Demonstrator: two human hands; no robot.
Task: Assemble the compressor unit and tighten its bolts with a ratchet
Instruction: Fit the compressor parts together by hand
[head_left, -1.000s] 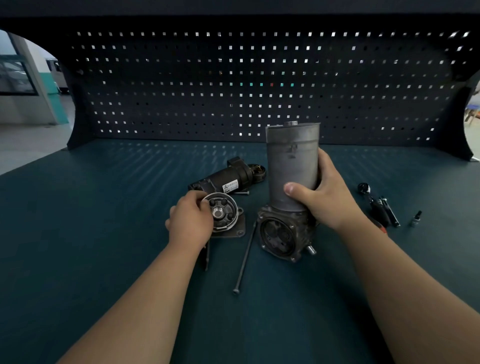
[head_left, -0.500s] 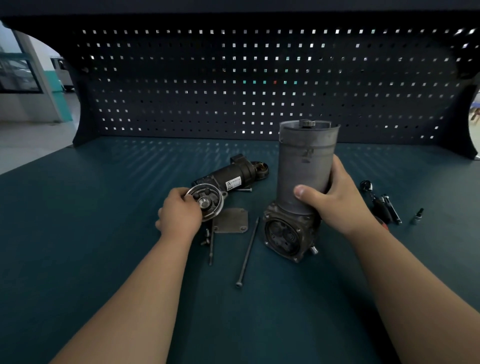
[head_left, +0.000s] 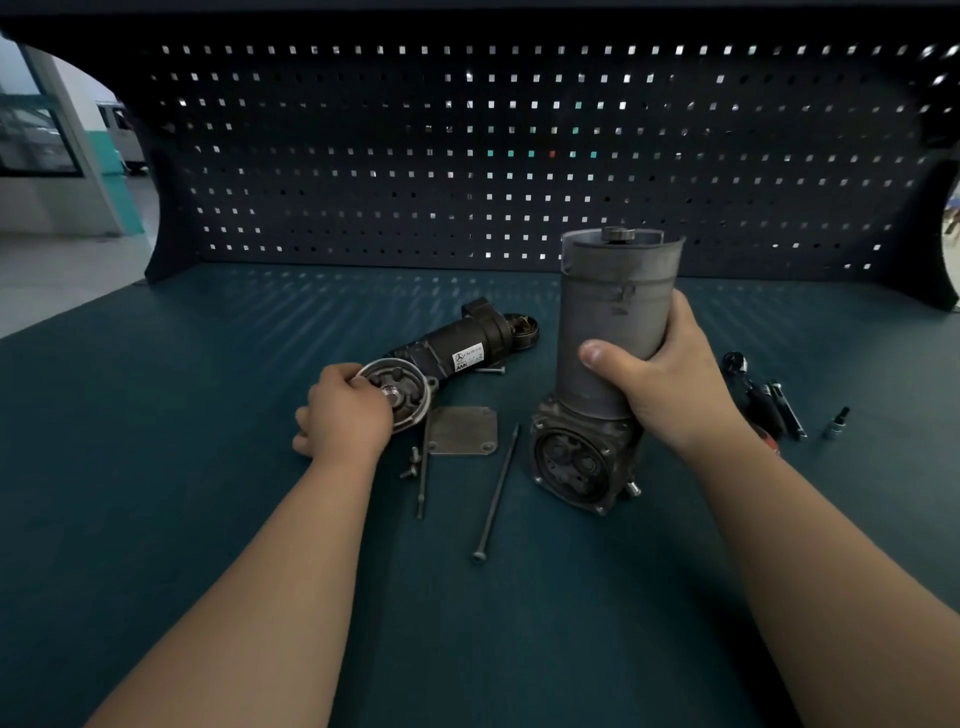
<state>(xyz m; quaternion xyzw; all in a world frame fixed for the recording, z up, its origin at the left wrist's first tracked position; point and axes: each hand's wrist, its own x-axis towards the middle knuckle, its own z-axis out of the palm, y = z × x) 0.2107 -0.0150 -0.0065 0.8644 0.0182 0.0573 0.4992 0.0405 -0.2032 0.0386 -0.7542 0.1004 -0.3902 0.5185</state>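
Two bare forearms reach in from six o'clock over a dark teal counter, backed at twelve o'clock by a black pegboard. The biggest piece of the task, the compressor unit, stands almost upright a little to three o'clock of the counter's middle: a tall grey cylinder with a cast block at its lower end, the block's round open face turned toward six o'clock. The right grip is clamped round the cylinder's lower half, thumb across the front. At ten o'clock from the unit a black motor with a white label lies on its side. The left grip is curled over the rim of a round end cap, held tilted with its hollow face up, just beside the motor's near end; whether the cap touches the counter I cannot tell. Between cap and unit lies a square plate, flat. One long bolt lies at seven o'clock from the block and a second long bolt lies at the plate's nine o'clock edge. The ratchet lies with other dark tools at three o'clock of the right grip, partly hidden behind the wrist. A socket bit stands further toward three o'clock. Some small screws lie beside the second bolt.
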